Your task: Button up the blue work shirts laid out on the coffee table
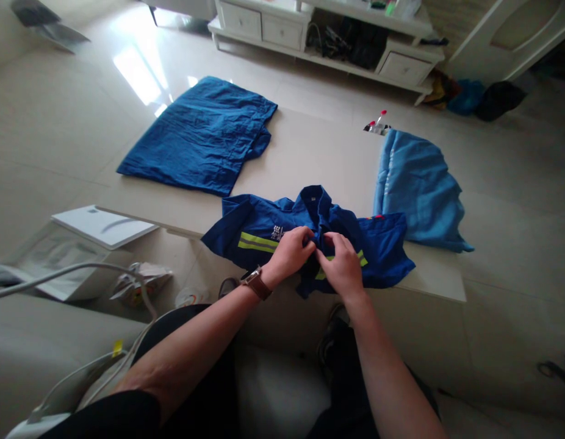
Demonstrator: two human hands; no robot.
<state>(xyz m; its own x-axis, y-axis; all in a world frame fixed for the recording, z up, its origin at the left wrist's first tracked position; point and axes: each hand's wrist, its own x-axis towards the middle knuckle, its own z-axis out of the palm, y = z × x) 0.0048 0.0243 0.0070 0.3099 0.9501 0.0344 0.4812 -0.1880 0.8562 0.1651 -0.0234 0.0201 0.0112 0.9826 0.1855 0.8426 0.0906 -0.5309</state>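
A blue work shirt (282, 210) with yellow-green reflective strips and white lettering lies on the near side of the table, its collar pointing away from me and its lower part hanging over the edge. My left hand (292, 251), with a watch on the wrist, pinches the front opening just below the collar. Close beside it, my right hand (341, 262) grips the other side of that opening, thumb and fingers together. The two hands almost touch. What exactly sits between the fingertips is too small and covered to make out.
Folded dark blue cloth (204, 137) lies at the table's far left, and a folded lighter blue garment (420, 189) at the right. Red-capped bottles (379, 122) show behind the pale table (328, 146). A white box (104, 225) and a cable (81, 266) are at my left.
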